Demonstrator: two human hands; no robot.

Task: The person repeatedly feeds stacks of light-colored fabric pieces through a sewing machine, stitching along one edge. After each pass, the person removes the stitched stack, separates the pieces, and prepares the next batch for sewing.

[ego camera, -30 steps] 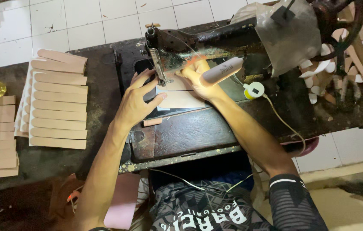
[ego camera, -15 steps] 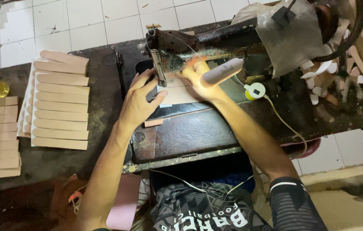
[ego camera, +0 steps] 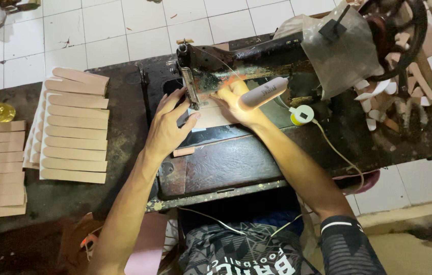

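Head view, looking down on my two hands at an old black sewing machine [ego camera: 246, 63] set into a dark table [ego camera: 124, 198]. The pale tan strip [ego camera: 211, 116] lies flat on the machine bed directly under the needle head, its long axis running left to right across the bed, between my two hands. My left hand [ego camera: 170, 130] rests palm down just left of the needle, fingers spread, thumb touching the strip's near left edge. My right hand [ego camera: 236, 104] presses the strip's right part, fingers flat and close together; it is the nearer to the needle. A white cylindrical lamp [ego camera: 263, 92] lies across my right hand's back, so I cannot tell how its fingertips sit. A small tan offcut [ego camera: 184, 151] lies on the bed near my left wrist. Well apart to the left, stacked tan strips [ego camera: 76, 132] lie in rows; a thread spool [ego camera: 301, 115] stands right of my right hand
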